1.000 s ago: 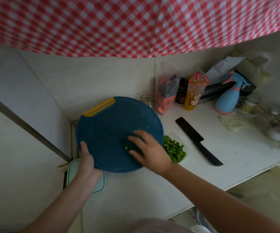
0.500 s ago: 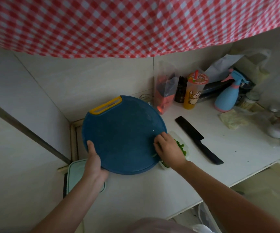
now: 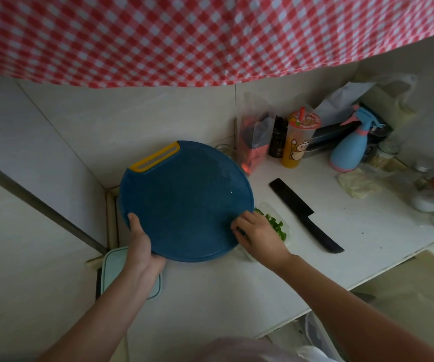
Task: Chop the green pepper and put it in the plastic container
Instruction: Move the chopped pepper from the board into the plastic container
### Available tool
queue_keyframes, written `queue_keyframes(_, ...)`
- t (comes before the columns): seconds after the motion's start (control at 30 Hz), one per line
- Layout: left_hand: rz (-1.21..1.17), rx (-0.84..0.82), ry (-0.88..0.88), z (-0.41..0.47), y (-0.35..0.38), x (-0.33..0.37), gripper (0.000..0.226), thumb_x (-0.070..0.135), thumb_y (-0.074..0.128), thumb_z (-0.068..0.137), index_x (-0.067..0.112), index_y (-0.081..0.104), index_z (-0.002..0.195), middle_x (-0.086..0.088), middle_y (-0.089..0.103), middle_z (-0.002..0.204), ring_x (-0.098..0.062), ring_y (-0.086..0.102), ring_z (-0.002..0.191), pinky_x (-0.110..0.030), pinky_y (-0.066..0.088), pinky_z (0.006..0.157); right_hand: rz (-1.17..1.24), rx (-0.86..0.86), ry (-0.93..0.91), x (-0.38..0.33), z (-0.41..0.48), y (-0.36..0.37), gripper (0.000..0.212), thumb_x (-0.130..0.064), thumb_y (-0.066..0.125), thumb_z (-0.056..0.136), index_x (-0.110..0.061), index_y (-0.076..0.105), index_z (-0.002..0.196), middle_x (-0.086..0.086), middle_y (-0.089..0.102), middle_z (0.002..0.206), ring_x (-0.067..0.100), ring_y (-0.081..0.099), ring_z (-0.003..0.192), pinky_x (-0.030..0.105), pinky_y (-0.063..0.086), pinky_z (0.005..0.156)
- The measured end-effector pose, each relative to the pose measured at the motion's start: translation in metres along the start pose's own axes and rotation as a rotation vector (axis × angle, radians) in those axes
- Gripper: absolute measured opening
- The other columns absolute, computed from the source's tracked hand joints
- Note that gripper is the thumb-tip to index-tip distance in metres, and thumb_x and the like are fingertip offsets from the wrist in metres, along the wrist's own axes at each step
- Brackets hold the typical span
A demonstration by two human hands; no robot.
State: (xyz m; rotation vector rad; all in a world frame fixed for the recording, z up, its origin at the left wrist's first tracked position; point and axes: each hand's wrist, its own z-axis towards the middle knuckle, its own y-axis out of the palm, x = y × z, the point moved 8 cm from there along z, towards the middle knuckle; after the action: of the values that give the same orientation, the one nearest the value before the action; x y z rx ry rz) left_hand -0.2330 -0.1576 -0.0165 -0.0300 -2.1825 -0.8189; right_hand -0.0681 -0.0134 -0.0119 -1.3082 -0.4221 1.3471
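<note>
A round blue chopping board (image 3: 184, 202) with a yellow handle is tilted up over the counter. My left hand (image 3: 141, 246) grips its lower left rim, thumb on top. My right hand (image 3: 257, 233) rests at the board's lower right edge with fingers curled against the surface, right above the clear plastic container (image 3: 286, 226). Chopped green pepper (image 3: 276, 226) lies in that container, partly hidden by my right hand. The board's top looks bare of pepper.
A black knife (image 3: 306, 214) lies on the white counter right of the container. A pale green lid (image 3: 114, 267) sits under my left forearm. Bottles, a drink cup (image 3: 298, 142) and a blue spray bottle (image 3: 349, 150) stand at the back. Red checked cloth hangs overhead.
My right hand swept from the middle of the board down to its right edge over the container. The board tipped up and shifted slightly right; the pepper pile is now mostly covered by my hand.
</note>
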Motion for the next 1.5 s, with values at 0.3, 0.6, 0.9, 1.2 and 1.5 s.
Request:
queue_keyframes(0.3,0.022,0.038,-0.028,0.004,-0.008,0.009,0.046,0.060,0.031,0.093,0.032,0.058,0.116,0.004,0.066,0.114,-0.018,0.060,0.107,-0.038,0.051,0.079,-0.031,0.113,0.288,0.041,0.005,-0.033,0.012,-0.008,0.058,0.090,-0.009,0.069,0.094,0.006,0.065,0.087,0.023,0.060,0.078,0.036,0.051,0.073)
queue_keyframes(0.6,0.089,-0.009,-0.072,0.003,0.000,0.000,0.052,0.061,0.033,0.092,0.031,0.053,0.129,0.002,0.064,0.121,-0.021,0.059,0.109,-0.039,0.051,0.081,0.208,0.065,0.319,0.043,0.041,-0.031,0.018,-0.027,0.064,0.089,-0.013,0.065,0.100,0.000,0.053,0.100,0.013,0.053,0.085,0.021,0.042,0.078)
queue_keyframes(0.9,0.112,-0.008,-0.066,0.005,0.002,0.005,0.056,0.065,0.033,0.090,0.030,0.054,0.128,0.003,0.066,0.117,-0.018,0.061,0.108,-0.036,0.051,0.080,-0.144,-0.121,0.349,0.062,0.021,-0.016,0.016,-0.020,0.048,0.095,-0.008,0.059,0.094,0.006,0.055,0.094,0.024,0.054,0.084,0.038,0.044,0.081)
queue_keyframes(1.2,0.139,0.023,-0.030,0.003,-0.002,0.014,0.047,0.059,0.026,0.095,0.032,0.059,0.114,0.005,0.066,0.111,-0.017,0.061,0.101,-0.034,0.050,0.074,0.050,0.010,0.375,0.060,0.010,-0.031,0.019,-0.011,0.056,0.092,-0.011,0.064,0.110,0.005,0.065,0.102,0.021,0.062,0.088,0.034,0.053,0.083)
queue_keyframes(1.5,0.151,-0.036,-0.055,0.001,-0.008,0.007,0.054,0.064,0.032,0.091,0.035,0.049,0.133,0.003,0.063,0.124,-0.021,0.059,0.114,-0.039,0.052,0.084,0.098,0.001,0.263,0.034,0.038,-0.023,0.011,-0.011,0.065,0.085,-0.010,0.071,0.094,0.004,0.064,0.094,0.014,0.056,0.080,0.022,0.044,0.076)
